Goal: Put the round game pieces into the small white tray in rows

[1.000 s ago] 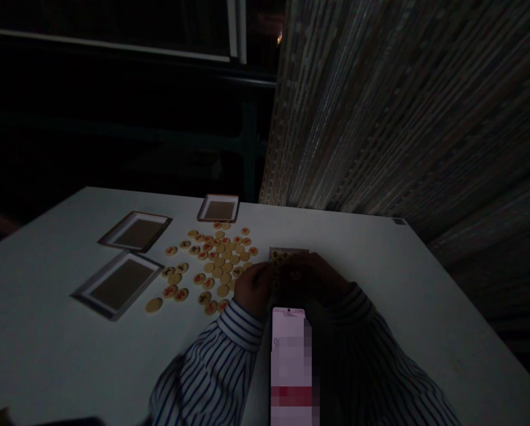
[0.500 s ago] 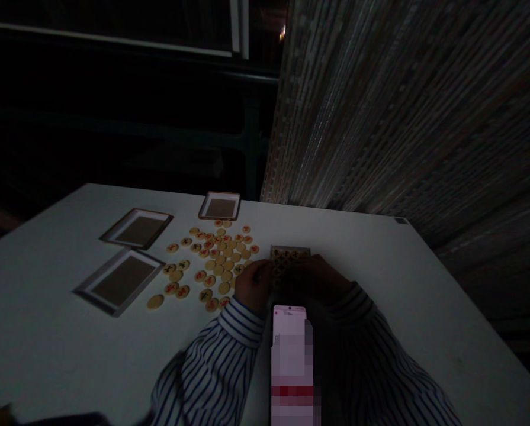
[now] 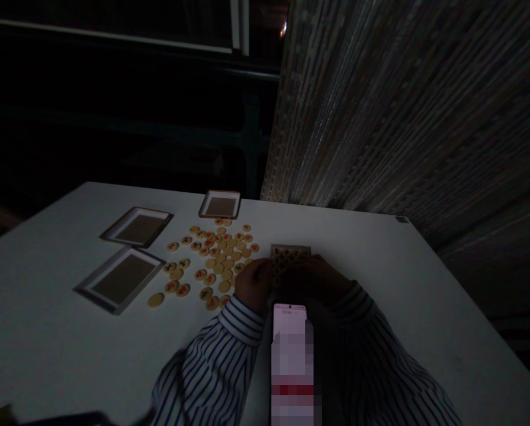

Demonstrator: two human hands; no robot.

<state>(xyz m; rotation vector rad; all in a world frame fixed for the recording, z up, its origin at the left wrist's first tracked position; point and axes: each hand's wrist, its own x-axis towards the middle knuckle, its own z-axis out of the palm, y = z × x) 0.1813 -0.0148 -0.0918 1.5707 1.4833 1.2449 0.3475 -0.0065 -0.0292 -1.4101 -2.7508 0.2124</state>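
Although the room around it is dim, a white bench [image 3: 69, 260] stands out under the head camera, with a tall, finely streaked grey curtain [image 3: 402, 118] rising beyond its far right side and dark window framing at the upper left. Three shallow white-rimmed trays with brown centres lie on the far part of the bench: a left tray [image 3: 135, 227], a larger near tray [image 3: 119, 279] just in front of it, and a smaller far tray [image 3: 220, 205] by the back edge. Between these trays and the person sits a loose cluster of round cream game pieces [image 3: 215, 260], many marked with red or black characters, lying flat and mostly touching or just apart. One plain-looking stray piece [image 3: 156, 300] rests apart, nearest the near tray. At the right of the cluster is a small patterned rectangular tray [image 3: 290, 257], packed with pieces, its near part hidden by the hands. The left hand [image 3: 253, 285], in a blue-striped white cuff [image 3: 240, 319], is curled at that tray's near left corner, just beside the cluster. The right hand [image 3: 320, 278] lies in shadow, close against the left over the tray; whether either one pinches a piece cannot be told. A pale pink phone [image 3: 291, 361] with a pixelated screen stands between the forearms.
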